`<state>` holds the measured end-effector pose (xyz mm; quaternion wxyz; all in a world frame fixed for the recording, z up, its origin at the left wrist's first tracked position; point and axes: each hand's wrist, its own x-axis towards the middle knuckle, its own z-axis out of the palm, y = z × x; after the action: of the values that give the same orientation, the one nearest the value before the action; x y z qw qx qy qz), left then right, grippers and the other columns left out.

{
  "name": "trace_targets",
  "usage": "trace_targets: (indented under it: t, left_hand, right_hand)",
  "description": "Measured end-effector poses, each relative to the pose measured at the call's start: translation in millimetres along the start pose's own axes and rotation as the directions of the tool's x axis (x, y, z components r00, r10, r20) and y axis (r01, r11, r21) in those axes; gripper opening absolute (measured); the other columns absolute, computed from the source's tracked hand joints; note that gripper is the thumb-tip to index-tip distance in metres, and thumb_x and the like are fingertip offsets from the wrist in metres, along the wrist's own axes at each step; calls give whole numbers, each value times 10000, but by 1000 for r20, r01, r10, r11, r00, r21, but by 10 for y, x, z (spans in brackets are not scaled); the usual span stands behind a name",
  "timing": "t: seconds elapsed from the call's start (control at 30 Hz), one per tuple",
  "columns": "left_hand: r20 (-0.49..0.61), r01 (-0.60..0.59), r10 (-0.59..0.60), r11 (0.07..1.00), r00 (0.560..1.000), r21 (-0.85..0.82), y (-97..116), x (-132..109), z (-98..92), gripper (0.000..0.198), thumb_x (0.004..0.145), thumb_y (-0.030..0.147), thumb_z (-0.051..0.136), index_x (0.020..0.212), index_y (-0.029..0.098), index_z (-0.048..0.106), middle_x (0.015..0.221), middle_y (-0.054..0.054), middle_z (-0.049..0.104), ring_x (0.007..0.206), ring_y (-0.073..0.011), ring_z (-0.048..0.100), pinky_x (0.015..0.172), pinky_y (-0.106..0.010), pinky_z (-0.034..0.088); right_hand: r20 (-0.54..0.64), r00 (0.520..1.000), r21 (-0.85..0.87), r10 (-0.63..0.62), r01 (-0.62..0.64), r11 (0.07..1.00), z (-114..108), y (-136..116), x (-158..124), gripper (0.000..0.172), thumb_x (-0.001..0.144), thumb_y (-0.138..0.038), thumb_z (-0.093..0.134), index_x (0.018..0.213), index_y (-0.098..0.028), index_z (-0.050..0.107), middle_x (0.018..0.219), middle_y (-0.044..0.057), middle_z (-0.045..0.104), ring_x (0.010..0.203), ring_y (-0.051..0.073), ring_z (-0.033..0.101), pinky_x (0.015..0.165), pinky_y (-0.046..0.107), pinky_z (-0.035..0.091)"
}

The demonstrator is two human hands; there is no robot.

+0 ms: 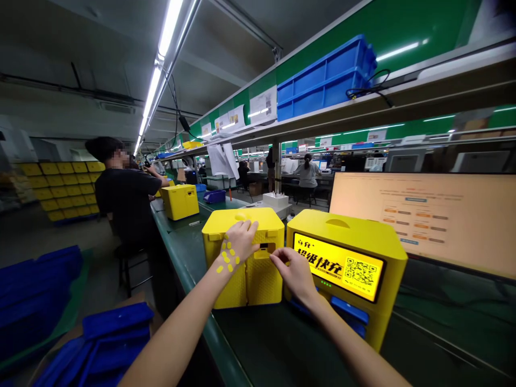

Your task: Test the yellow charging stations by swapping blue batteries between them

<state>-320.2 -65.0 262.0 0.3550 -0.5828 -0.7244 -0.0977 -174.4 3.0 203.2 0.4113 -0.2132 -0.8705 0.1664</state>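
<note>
A yellow box-shaped unit stands on the green bench with its back toward me. My left hand grips its upper part, fingers curled over the top edge; several small yellow stickers sit on the back of that hand. My right hand is at the unit's right side near a small dark opening, fingertips pinched together on something too small to make out. Just to the right stands a second yellow unit with a lit screen showing a QR code, and blue power banks in its lower slots.
A monitor stands at the right. A third yellow unit sits farther along the bench beside a seated person in black. Blue crates rest on the overhead shelf. Blue trays are stacked at lower left; yellow bins line the far wall.
</note>
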Motion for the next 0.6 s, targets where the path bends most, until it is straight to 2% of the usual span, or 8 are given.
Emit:
trace_targets:
  t: [0.1,0.2,0.4,0.6]
  left_hand:
    - [-41,10,-11,1000,999,-24,-19,-25,46,544,669,311,725,1156,163,531,1124,-84,593,1034,-247,539,883,-343,445]
    - [-70,28,-30,999,997,-42,-5,-33,88,551,661,290,731,1159,157,534,1137,-95,591,1041,-255,537,892,-363,445]
    - [-97,33,-39,998,995,-61,6,-36,113,551,657,278,732,1159,157,540,1129,-98,596,1040,-260,540,901,-369,441]
    - [-108,29,-36,998,993,-64,17,-35,106,547,654,271,740,1150,157,540,1121,-100,598,1041,-262,539,898,-366,439]
  right_hand:
    - [25,987,0,160,-160,987,167,136,-17,165,872,-231,516,734,-191,597,690,-10,644,615,134,601,560,204,416]
    - [46,970,-52,240,-237,970,288,141,75,155,860,-260,514,781,-213,640,683,-6,660,622,158,616,525,216,379]
    - [49,957,-204,286,-271,941,359,23,220,191,878,-291,488,876,-228,668,812,48,695,750,227,642,570,260,356]
    - [58,957,-304,285,-255,918,316,31,239,199,891,-310,484,930,-282,676,849,25,697,792,224,642,597,265,374]
